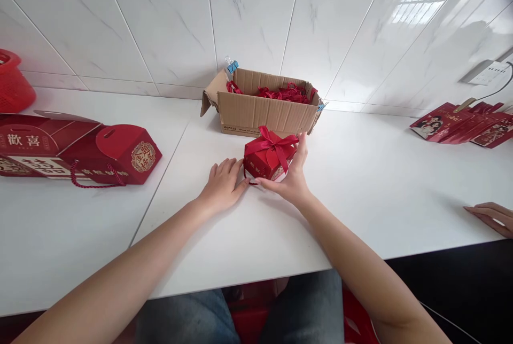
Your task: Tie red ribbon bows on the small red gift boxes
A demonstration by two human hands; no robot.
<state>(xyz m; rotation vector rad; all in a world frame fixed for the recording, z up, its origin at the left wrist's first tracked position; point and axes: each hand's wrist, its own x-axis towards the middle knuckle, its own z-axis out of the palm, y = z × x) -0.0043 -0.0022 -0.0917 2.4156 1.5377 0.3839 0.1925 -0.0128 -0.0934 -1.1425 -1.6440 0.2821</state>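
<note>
A small red gift box (260, 163) with a red ribbon bow (273, 143) on its top stands on the white table, in front of a cardboard box. My right hand (295, 176) grips it from the right, thumb at the lower front and fingers up along the far side. Flat on the table to its left lies my left hand (222, 184), fingers stretched out, with its fingertips and thumb against the box's left side. A dark red cord (251, 182) shows at the box's lower front.
The cardboard box (268, 111), clipped at its corners, holds red ribbons (286, 93). Larger red gift boxes (116, 157) and a red basket (14, 87) are at left. Red photo-printed boxes (452, 122) stand at right, and another person's hand (491, 216) rests at the right edge.
</note>
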